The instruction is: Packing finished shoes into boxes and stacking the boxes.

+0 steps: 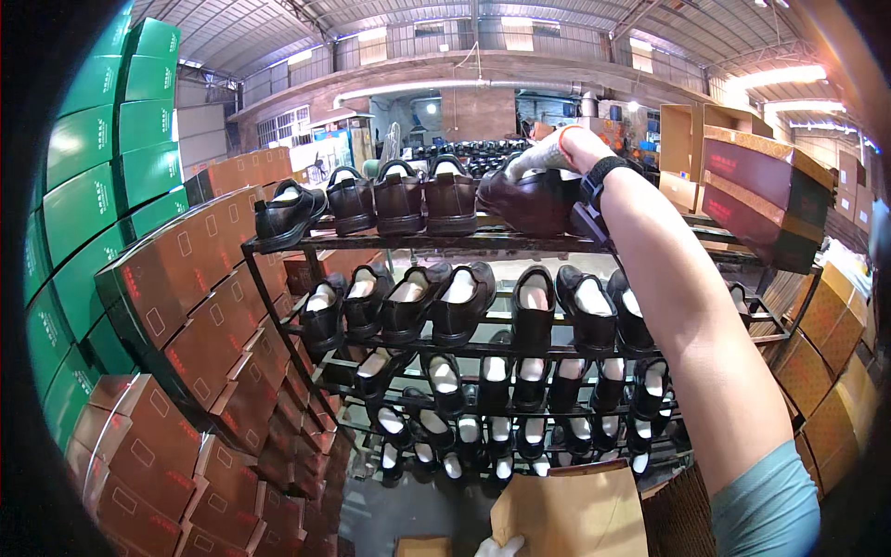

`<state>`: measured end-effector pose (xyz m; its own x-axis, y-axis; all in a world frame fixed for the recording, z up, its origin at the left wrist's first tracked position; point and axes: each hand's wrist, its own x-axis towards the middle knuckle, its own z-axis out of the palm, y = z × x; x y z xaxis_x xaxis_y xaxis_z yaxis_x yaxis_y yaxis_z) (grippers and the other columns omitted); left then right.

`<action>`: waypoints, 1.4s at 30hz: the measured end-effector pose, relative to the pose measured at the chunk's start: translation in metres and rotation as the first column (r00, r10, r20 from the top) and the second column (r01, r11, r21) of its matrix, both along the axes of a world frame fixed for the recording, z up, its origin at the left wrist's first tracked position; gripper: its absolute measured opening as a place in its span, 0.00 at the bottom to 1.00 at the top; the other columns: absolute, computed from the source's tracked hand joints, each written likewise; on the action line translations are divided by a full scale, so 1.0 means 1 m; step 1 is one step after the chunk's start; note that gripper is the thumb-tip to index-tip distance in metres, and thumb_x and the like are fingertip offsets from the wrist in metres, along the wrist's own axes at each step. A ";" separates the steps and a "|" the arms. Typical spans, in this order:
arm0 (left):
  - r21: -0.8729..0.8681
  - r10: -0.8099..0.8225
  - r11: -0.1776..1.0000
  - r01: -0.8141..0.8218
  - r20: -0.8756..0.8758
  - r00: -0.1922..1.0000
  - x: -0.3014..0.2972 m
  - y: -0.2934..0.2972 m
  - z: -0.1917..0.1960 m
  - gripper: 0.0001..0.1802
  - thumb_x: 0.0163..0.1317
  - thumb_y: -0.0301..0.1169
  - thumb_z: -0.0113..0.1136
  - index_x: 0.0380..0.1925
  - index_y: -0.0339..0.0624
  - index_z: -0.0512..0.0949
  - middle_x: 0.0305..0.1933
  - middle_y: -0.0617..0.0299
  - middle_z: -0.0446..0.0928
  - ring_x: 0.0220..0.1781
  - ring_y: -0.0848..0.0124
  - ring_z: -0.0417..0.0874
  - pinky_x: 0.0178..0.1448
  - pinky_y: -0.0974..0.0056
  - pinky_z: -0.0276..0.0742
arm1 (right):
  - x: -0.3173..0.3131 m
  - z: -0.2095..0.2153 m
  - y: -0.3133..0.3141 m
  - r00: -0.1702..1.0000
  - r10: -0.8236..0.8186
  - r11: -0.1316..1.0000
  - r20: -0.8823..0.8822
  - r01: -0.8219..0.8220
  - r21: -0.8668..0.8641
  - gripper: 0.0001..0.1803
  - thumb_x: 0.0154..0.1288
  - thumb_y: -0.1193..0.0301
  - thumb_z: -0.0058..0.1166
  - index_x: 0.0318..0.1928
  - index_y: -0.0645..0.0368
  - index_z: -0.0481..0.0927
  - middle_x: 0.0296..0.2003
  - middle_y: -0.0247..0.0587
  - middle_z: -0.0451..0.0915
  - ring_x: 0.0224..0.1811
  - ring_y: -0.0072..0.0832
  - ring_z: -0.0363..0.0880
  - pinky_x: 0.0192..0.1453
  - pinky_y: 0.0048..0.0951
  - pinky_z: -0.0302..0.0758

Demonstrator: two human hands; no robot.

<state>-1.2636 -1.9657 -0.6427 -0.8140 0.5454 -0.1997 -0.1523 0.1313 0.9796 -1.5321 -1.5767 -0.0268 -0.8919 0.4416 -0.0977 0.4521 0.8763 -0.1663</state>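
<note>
My right arm reaches up to the top of a black metal rack [371,243]. There my right hand [546,156], in a pale glove, is closed on a black shoe [529,206]; its fingertips are partly hidden. At the lower edge my left hand [501,548], also gloved and mostly cut off, grips the edge of a brown cardboard box [580,515]. To the left of the held shoe, several black shoes [399,200] stand in a row on the top shelf. Further rows of black shoes [462,302] with white stuffing inside fill the lower shelves.
Brown-red shoe boxes [186,278] are stacked along the left, with green boxes [82,148] behind them. A dark red carton [766,195] sits at the rack's right end. Yellowish cartons [840,371] stand at the far right. More shoes [473,153] show beyond the rack.
</note>
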 end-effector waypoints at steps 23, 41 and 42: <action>0.176 0.037 0.982 -0.076 0.211 0.977 -0.056 -0.001 0.055 0.09 0.80 0.30 0.64 0.52 0.37 0.83 0.42 0.71 0.82 0.41 0.79 0.79 0.44 0.66 0.77 | 0.466 -0.247 -0.132 0.839 -0.449 0.818 -0.309 0.247 -0.520 0.25 0.64 0.58 0.73 0.58 0.55 0.89 0.53 0.47 0.87 0.58 0.39 0.85 0.63 0.41 0.81; -0.203 -0.548 0.719 0.665 -0.754 0.362 0.128 0.064 0.140 0.39 0.71 0.44 0.70 0.72 0.28 0.72 0.59 0.32 0.82 0.56 0.39 0.86 0.61 0.45 0.85 | 0.424 -0.261 -0.092 0.831 0.483 0.794 0.276 -0.548 0.261 0.36 0.51 0.72 0.70 0.66 0.55 0.83 0.36 0.47 0.86 0.41 0.50 0.86 0.48 0.49 0.80; -0.187 -0.531 0.639 0.746 -0.810 0.251 0.120 0.061 0.132 0.36 0.70 0.43 0.71 0.70 0.30 0.75 0.59 0.36 0.83 0.57 0.43 0.85 0.63 0.47 0.84 | 0.413 -0.262 -0.089 0.799 0.502 0.763 0.330 -0.589 0.266 0.31 0.51 0.71 0.70 0.59 0.54 0.86 0.35 0.46 0.86 0.40 0.49 0.87 0.48 0.48 0.81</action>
